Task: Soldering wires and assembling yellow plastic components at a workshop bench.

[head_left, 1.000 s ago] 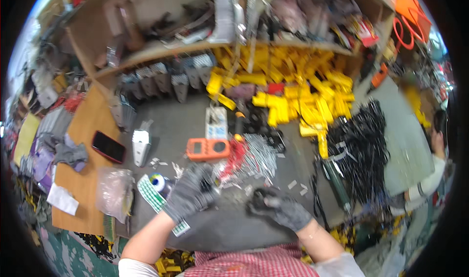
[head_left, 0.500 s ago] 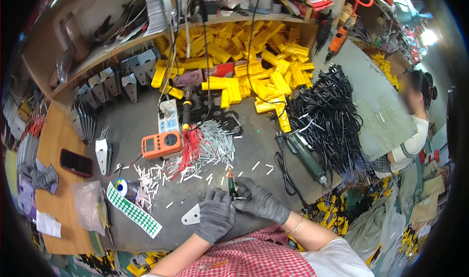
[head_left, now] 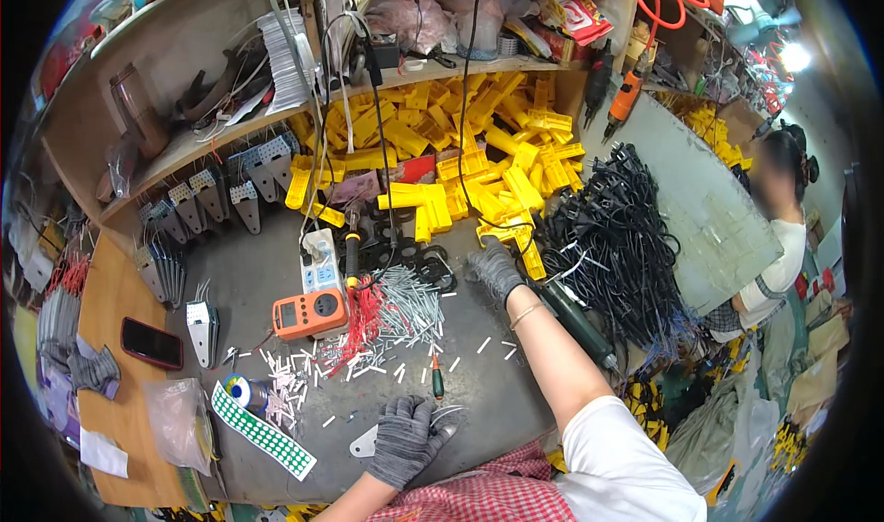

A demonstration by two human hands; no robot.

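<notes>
My left hand [head_left: 403,441], in a grey knit glove, lies at the near edge of the grey bench with its fingers curled over a flat silver metal plate [head_left: 365,446]. My right hand [head_left: 493,270], also gloved, is stretched out to the edge of a pile of yellow plastic parts [head_left: 479,168]. Its fingertips touch one yellow part [head_left: 494,237], but whether they grip it is unclear. A small screwdriver [head_left: 437,384] lies on the bench between the two hands.
An orange multimeter [head_left: 311,312], red wires [head_left: 365,312], scattered white pins [head_left: 410,306], a power strip [head_left: 322,250], a green power tool [head_left: 575,318] and a heap of black cables [head_left: 622,237] cover the bench. A phone [head_left: 151,342] lies left. A seated person [head_left: 778,246] works at right.
My right hand has left the spot beside my left hand and reached forward to the yellow pile. The screwdriver now lies on the bench. My left hand stays on the plate.
</notes>
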